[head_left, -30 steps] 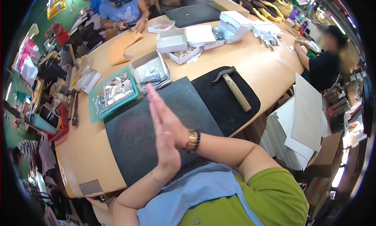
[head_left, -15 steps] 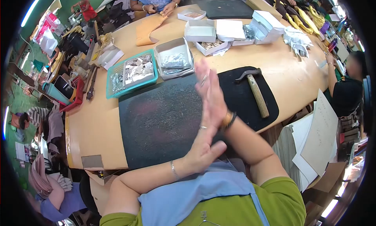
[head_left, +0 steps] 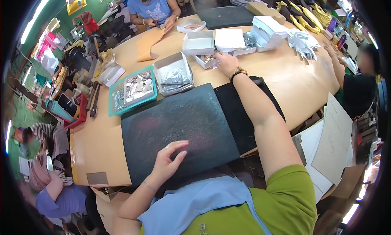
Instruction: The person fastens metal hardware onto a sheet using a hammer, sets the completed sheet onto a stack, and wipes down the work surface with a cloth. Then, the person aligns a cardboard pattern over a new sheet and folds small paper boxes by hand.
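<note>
My left hand (head_left: 170,158) hovers over the lower edge of a dark, worn mat (head_left: 179,116), fingers stretched and thumb apart, with nothing in it. Stretched forward across the table, my right hand (head_left: 227,65) is at a shallow white box (head_left: 202,63) of small light pieces. Its fingers bend down at the box's right end, and their tips are hidden. Beneath my right forearm lies a black pad (head_left: 232,108); the forearm covers most of the hammer there. An empty white box lid (head_left: 198,43) sits just behind the box of pieces.
Left of centre stand a teal basket (head_left: 115,97) with a tray of pieces and a white box (head_left: 188,68) of plastic packets. White boxes (head_left: 269,33) and crumpled paper (head_left: 303,43) lie farther right. A co-worker (head_left: 150,8) handles orange material (head_left: 148,43) across the table.
My hands were pressed together above the mat and have parted. The right has reached forward to the box of pieces; the left has dropped back. My right arm now covers the hammer.
</note>
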Demonstrator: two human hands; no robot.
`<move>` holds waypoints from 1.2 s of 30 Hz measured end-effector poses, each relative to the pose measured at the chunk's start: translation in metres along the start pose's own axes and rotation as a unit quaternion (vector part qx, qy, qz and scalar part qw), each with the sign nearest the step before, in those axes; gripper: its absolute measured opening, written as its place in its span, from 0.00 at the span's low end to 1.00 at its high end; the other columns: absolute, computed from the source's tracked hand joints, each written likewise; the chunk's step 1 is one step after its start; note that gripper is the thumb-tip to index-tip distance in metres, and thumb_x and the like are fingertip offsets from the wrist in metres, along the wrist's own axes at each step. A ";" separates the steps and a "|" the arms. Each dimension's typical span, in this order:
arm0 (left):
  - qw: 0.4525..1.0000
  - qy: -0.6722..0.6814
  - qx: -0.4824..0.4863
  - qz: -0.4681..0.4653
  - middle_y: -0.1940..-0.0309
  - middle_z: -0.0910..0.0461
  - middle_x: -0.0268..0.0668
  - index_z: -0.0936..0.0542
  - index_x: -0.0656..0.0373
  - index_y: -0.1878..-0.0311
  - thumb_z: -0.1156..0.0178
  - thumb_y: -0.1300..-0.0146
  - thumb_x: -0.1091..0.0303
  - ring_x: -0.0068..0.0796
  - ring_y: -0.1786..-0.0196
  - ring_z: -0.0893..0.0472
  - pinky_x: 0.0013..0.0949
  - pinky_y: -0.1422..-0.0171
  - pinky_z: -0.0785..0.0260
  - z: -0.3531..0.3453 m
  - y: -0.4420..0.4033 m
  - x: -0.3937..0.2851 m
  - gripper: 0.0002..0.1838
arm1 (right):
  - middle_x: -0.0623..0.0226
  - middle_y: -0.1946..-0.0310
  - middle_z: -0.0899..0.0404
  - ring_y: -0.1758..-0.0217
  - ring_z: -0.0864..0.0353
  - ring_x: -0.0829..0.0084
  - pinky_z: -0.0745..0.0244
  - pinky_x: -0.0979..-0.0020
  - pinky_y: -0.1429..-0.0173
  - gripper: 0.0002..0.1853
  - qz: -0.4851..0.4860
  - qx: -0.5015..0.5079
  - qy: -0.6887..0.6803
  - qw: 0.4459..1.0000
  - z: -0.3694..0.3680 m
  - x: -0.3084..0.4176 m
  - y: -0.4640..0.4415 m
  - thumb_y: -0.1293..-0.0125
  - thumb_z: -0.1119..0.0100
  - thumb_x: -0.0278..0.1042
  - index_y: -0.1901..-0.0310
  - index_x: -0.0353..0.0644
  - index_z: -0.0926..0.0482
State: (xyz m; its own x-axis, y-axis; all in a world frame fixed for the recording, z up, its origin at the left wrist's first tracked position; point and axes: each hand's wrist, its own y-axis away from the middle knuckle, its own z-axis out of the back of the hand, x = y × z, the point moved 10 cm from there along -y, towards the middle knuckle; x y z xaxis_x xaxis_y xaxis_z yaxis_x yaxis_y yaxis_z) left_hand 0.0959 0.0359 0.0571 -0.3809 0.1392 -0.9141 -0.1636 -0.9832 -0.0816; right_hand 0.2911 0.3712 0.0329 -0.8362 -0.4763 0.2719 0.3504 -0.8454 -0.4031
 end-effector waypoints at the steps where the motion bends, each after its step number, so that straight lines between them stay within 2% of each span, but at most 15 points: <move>1: 1.000 0.001 -0.013 0.010 0.48 0.19 0.42 0.19 0.62 0.49 0.40 0.36 0.73 0.35 0.43 0.21 0.34 0.37 0.32 0.005 0.008 0.007 0.13 | 0.65 0.51 0.21 0.47 0.20 0.63 0.29 0.57 0.45 0.12 -0.015 0.012 0.006 1.000 -0.002 -0.006 -0.002 0.39 0.42 0.34 0.53 0.53 0.22; 4: 0.998 -0.004 -0.049 0.029 0.49 0.19 0.42 0.18 0.63 0.51 0.40 0.36 0.73 0.34 0.45 0.20 0.33 0.38 0.32 0.017 0.025 0.028 0.11 | 0.65 0.53 0.21 0.49 0.19 0.63 0.25 0.59 0.49 0.13 -0.055 0.052 0.023 0.997 -0.007 -0.015 -0.007 0.40 0.39 0.39 0.52 0.53 0.22; 7: 0.997 -0.005 -0.076 0.028 0.51 0.18 0.41 0.18 0.63 0.53 0.41 0.36 0.75 0.32 0.47 0.19 0.32 0.41 0.30 0.025 0.033 0.036 0.10 | 0.66 0.53 0.22 0.50 0.19 0.63 0.23 0.60 0.51 0.15 -0.004 0.009 0.004 1.000 0.016 0.000 0.005 0.40 0.36 0.45 0.54 0.52 0.22; 10: 0.995 0.021 -0.098 0.026 0.52 0.19 0.41 0.19 0.64 0.54 0.43 0.35 0.77 0.29 0.51 0.19 0.29 0.45 0.27 0.028 0.032 0.048 0.09 | 0.66 0.52 0.22 0.51 0.19 0.62 0.23 0.59 0.51 0.16 -0.023 -0.083 -0.024 0.996 0.045 0.007 0.005 0.41 0.35 0.50 0.56 0.52 0.21; 13: 0.994 0.028 -0.106 0.021 0.52 0.21 0.39 0.20 0.65 0.53 0.45 0.34 0.79 0.25 0.53 0.20 0.27 0.47 0.27 0.027 0.031 0.053 0.08 | 0.66 0.51 0.23 0.51 0.19 0.62 0.23 0.59 0.50 0.12 0.049 -0.163 -0.025 0.985 0.055 0.024 -0.005 0.41 0.36 0.46 0.60 0.50 0.21; 16: 0.992 0.044 -0.113 0.027 0.53 0.21 0.39 0.20 0.65 0.54 0.45 0.34 0.80 0.25 0.54 0.20 0.27 0.49 0.26 0.028 0.032 0.055 0.08 | 0.66 0.49 0.23 0.51 0.19 0.61 0.22 0.58 0.49 0.10 0.073 -0.111 0.040 0.990 0.028 0.017 -0.032 0.43 0.36 0.41 0.62 0.49 0.21; 19: 0.992 0.038 -0.115 0.025 0.53 0.21 0.39 0.20 0.64 0.55 0.45 0.34 0.80 0.24 0.54 0.21 0.28 0.50 0.25 0.030 0.035 0.055 0.08 | 0.64 0.47 0.24 0.49 0.20 0.60 0.23 0.58 0.48 0.08 0.023 -0.038 -0.017 0.999 0.032 -0.003 -0.046 0.44 0.40 0.35 0.61 0.49 0.20; 23: 0.991 0.034 -0.127 0.015 0.55 0.20 0.40 0.19 0.64 0.56 0.43 0.35 0.80 0.25 0.56 0.20 0.27 0.51 0.24 0.029 0.032 0.053 0.07 | 0.61 0.47 0.22 0.45 0.22 0.58 0.24 0.59 0.44 0.15 0.076 -0.065 -0.031 0.995 0.065 -0.024 -0.033 0.43 0.43 0.36 0.53 0.53 0.21; 26: 0.991 0.034 -0.125 0.019 0.56 0.19 0.40 0.19 0.64 0.57 0.43 0.36 0.80 0.25 0.56 0.19 0.26 0.52 0.24 0.028 0.030 0.052 0.07 | 0.58 0.44 0.24 0.43 0.23 0.55 0.26 0.58 0.41 0.23 -0.033 -0.086 0.066 0.994 0.072 -0.078 -0.025 0.43 0.42 0.44 0.44 0.54 0.24; 27: 0.992 0.033 -0.123 0.022 0.56 0.19 0.40 0.19 0.64 0.57 0.43 0.36 0.80 0.25 0.56 0.19 0.26 0.52 0.24 0.028 0.029 0.052 0.07 | 0.51 0.43 0.25 0.42 0.24 0.52 0.29 0.57 0.38 0.30 -0.061 -0.149 0.119 0.980 0.076 -0.098 -0.023 0.41 0.42 0.54 0.39 0.50 0.27; 30: 0.992 0.017 -0.120 0.020 0.56 0.19 0.40 0.19 0.64 0.57 0.43 0.36 0.81 0.25 0.56 0.19 0.26 0.53 0.24 0.027 0.029 0.051 0.07 | 0.47 0.44 0.24 0.41 0.24 0.51 0.30 0.56 0.36 0.37 -0.297 -0.066 -0.066 0.950 0.072 -0.144 -0.009 0.41 0.43 0.62 0.37 0.44 0.30; 31: 0.992 0.016 -0.121 0.018 0.56 0.19 0.40 0.19 0.64 0.57 0.43 0.36 0.81 0.25 0.56 0.19 0.26 0.53 0.24 0.027 0.028 0.050 0.07 | 0.48 0.51 0.20 0.50 0.18 0.57 0.24 0.61 0.44 0.39 -0.314 -0.079 -0.082 0.943 0.061 -0.161 -0.012 0.43 0.38 0.60 0.37 0.39 0.31; 34: 0.992 0.008 -0.126 0.014 0.56 0.19 0.40 0.19 0.64 0.57 0.43 0.37 0.81 0.25 0.57 0.19 0.26 0.53 0.24 0.028 0.028 0.048 0.07 | 0.55 0.57 0.18 0.60 0.16 0.68 0.19 0.66 0.56 0.38 -0.386 -0.047 -0.285 0.876 0.029 -0.182 -0.008 0.43 0.34 0.53 0.36 0.39 0.32; 35: 0.992 0.003 -0.128 0.014 0.56 0.19 0.40 0.19 0.64 0.57 0.43 0.37 0.81 0.25 0.57 0.19 0.26 0.54 0.25 0.028 0.029 0.049 0.07 | 0.60 0.62 0.18 0.67 0.17 0.75 0.19 0.70 0.66 0.38 -0.401 -0.079 -0.348 0.843 0.021 -0.192 -0.012 0.46 0.30 0.50 0.36 0.40 0.32; 36: 0.992 -0.001 -0.129 0.015 0.57 0.19 0.40 0.19 0.64 0.57 0.43 0.37 0.81 0.25 0.57 0.19 0.26 0.54 0.25 0.028 0.030 0.050 0.07 | 0.61 0.62 0.18 0.67 0.17 0.75 0.19 0.69 0.66 0.39 -0.409 -0.069 -0.364 0.834 0.012 -0.200 -0.017 0.46 0.30 0.51 0.36 0.40 0.32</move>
State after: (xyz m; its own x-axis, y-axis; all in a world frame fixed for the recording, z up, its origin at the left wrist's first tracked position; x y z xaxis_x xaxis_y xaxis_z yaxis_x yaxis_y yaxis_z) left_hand 0.0468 0.0168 0.0196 -0.3846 0.1094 -0.9166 0.0854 -0.9845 -0.1533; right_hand 0.4577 0.4776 -0.0044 -0.2771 0.1823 0.9434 -0.3055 -0.9476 0.0934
